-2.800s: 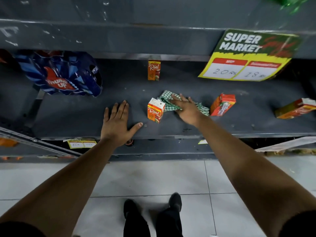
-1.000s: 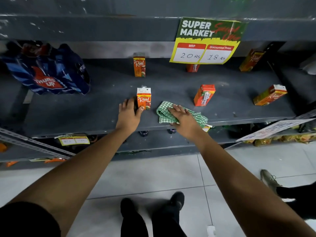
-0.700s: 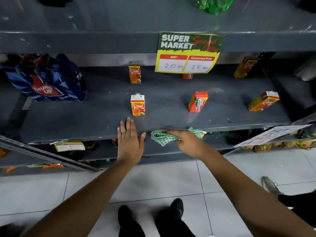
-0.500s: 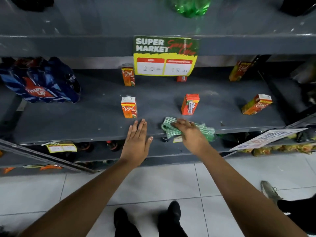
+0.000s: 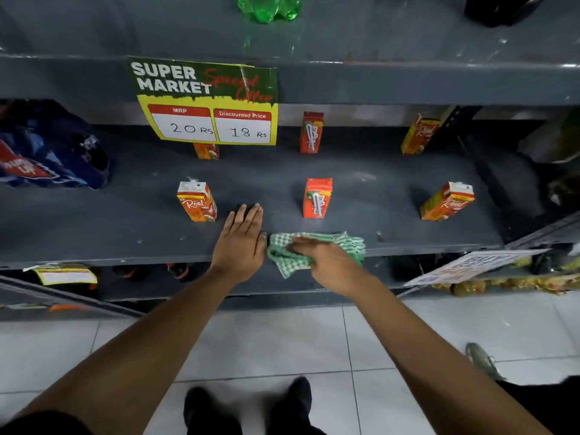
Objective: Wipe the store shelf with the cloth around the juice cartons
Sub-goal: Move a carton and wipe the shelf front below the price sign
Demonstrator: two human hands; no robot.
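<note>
The dark grey shelf holds several orange juice cartons. One carton stands left of centre, one in the middle, one to the right, and more along the back. My right hand presses a green checked cloth on the shelf's front edge, below the middle carton. Part of the cloth hangs over the edge. My left hand lies flat on the shelf beside the cloth, fingers together, holding nothing.
A yellow and green price sign hangs from the upper shelf. A blue drinks pack sits at the shelf's left. A green bottle stands above. Another person's shoe is on the tiled floor at right.
My right hand has dragged the cloth along the front edge, now below the middle carton. My left hand let go of the left carton and rests flat beside the cloth.
</note>
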